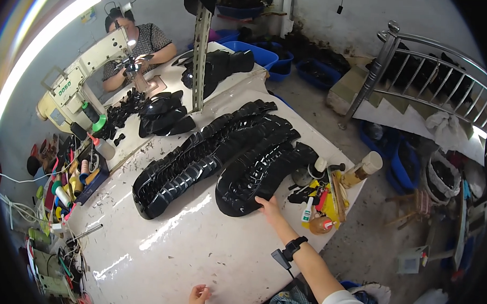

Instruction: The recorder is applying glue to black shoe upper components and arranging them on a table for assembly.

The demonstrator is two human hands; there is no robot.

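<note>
Two long rows of overlapping black glossy shoe uppers lie on the white table. My right hand (pixel 269 209) reaches to the near end of the right-hand row (pixel 259 171). Its thumb and fingers pinch the edge of the nearest shoe upper (pixel 236 201); some of the fingertips are hidden by it. The longer row (pixel 200 153) lies to the left, apart from my hands. Down at the table's near side, my left hand (pixel 199 297) is half in view, its fingers loosely bent and apart, with nothing seen in them.
Right of the rows sit a glue bottle (pixel 307 209), a round orange-brown bottle (pixel 321 225) and a cylindrical container (pixel 363 169). A metal post (pixel 199 59) rises from the table. A co-worker (pixel 151 41) sits at a sewing machine (pixel 85 66). Thread spools (pixel 84 170) fill a box at left.
</note>
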